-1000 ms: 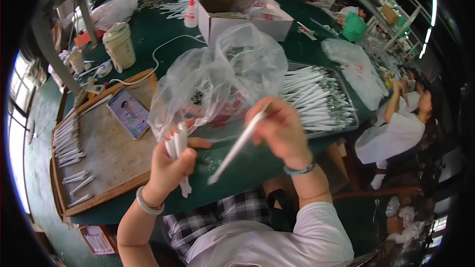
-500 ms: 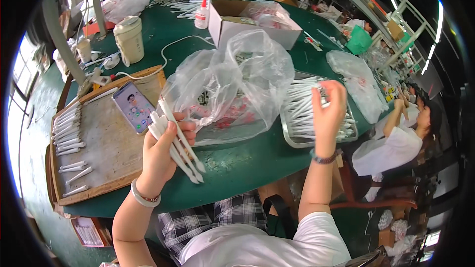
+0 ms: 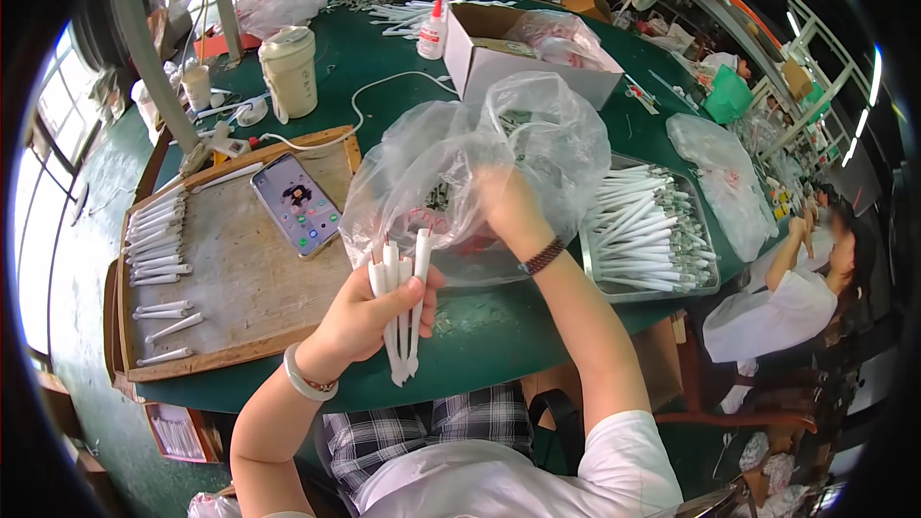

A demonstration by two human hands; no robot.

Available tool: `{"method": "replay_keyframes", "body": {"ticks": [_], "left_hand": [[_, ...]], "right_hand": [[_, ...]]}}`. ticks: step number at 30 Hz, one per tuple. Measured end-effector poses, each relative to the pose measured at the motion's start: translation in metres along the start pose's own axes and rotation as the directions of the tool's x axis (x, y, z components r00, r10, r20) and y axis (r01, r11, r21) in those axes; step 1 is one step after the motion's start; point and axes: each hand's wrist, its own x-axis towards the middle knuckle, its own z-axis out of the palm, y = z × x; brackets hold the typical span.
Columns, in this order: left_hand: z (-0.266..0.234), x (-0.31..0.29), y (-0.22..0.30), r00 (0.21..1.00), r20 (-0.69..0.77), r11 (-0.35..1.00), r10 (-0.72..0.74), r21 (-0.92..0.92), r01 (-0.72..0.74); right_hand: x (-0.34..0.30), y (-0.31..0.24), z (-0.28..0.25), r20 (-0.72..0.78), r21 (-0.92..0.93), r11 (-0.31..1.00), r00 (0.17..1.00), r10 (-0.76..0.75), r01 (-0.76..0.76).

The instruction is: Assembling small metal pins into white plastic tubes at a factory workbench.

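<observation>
My left hand (image 3: 379,312) is closed round a bundle of several slim white tubes (image 3: 420,273), held above the near edge of the green table. Thin red wires stick up from their upper ends, and their lower ends are pointed. My right hand (image 3: 507,201) reaches into the mouth of a clear plastic bag (image 3: 561,163); its fingers are blurred and hidden by the plastic. Inside the bag show small dark pieces and red bits. To the right of the bag, a metal tray (image 3: 662,295) holds a heap of similar white tubes.
At left lies a wooden tray (image 3: 259,297) with a phone (image 3: 295,206) and rows of white tubes (image 3: 158,240). Behind stand a lidded cup (image 3: 290,77), a glue bottle (image 3: 432,34) and an open box (image 3: 537,72). Co-workers sit across the table and at right.
My right hand has left the metal tray and gone leftward into the plastic bag. The left hand's bundle of tubes is now more upright. The whole view has shifted slightly.
</observation>
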Motion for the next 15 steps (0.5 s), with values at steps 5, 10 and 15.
{"method": "replay_keyframes", "body": {"ticks": [5,10,15], "left_hand": [[-0.006,0.008,-0.012,0.99,-0.053,0.991,0.134,0.03,-0.132],[0.006,0.004,-0.004,0.974,-0.199,0.987,0.105,-0.102,-0.128],[-0.003,0.001,-0.003,0.993,-0.1,0.998,0.068,-0.006,-0.069]], "right_hand": [[0.0,-0.014,-0.048,-0.131,-0.006,0.987,0.979,0.155,-0.158],[-0.015,0.005,-0.082,-0.028,0.329,0.892,0.941,0.338,-0.311],[-0.023,-0.032,-0.089,0.211,0.942,0.173,0.911,0.354,-0.286]]}}
